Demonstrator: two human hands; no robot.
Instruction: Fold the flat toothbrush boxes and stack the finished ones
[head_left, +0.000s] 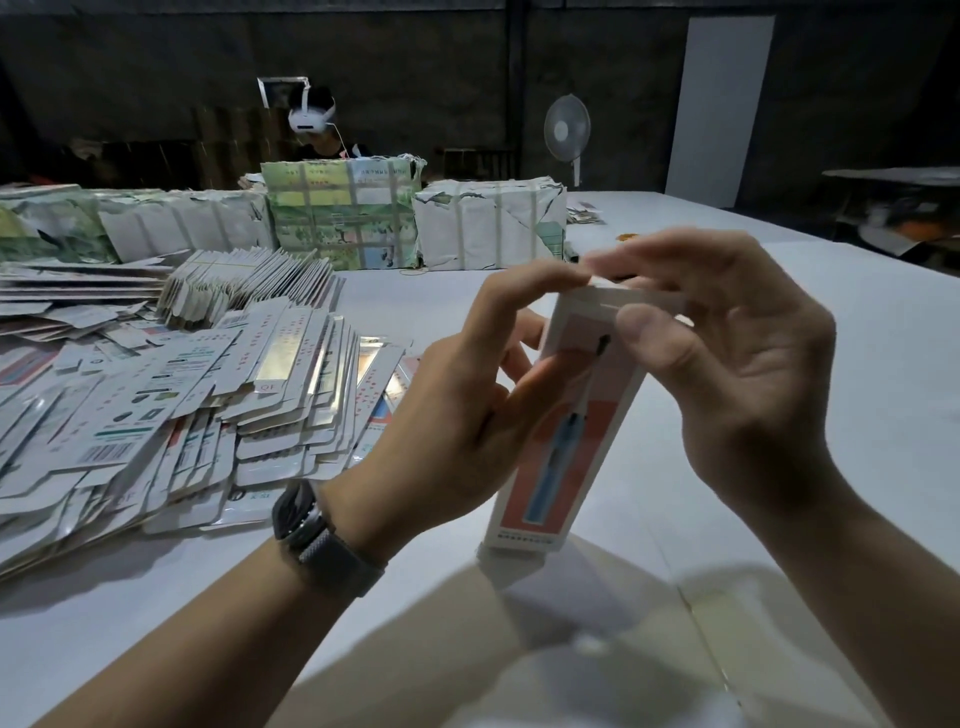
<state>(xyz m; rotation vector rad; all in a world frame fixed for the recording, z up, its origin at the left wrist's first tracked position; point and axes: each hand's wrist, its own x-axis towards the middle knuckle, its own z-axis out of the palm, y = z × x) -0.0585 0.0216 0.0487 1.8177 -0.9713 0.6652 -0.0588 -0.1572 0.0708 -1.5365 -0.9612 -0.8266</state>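
Note:
A long toothbrush box (566, 447), white with a pink panel and a blue toothbrush picture, stands tilted in the air above the white table (857, 332). My left hand (457, 395), with a dark watch on the wrist, holds the box's left side, its index finger bent over the top end. My right hand (727, 353) pinches the top flap between thumb and fingers. The bottom flap hangs open near the lower edge. A big loose pile of flat boxes (171, 415) lies to the left.
Taped paper-wrapped bundles (488, 228) line the far side of the table. A person wearing a white headset (311, 122) sits behind them. A standing fan (567, 130) and a white panel (717, 104) stand at the dark back wall.

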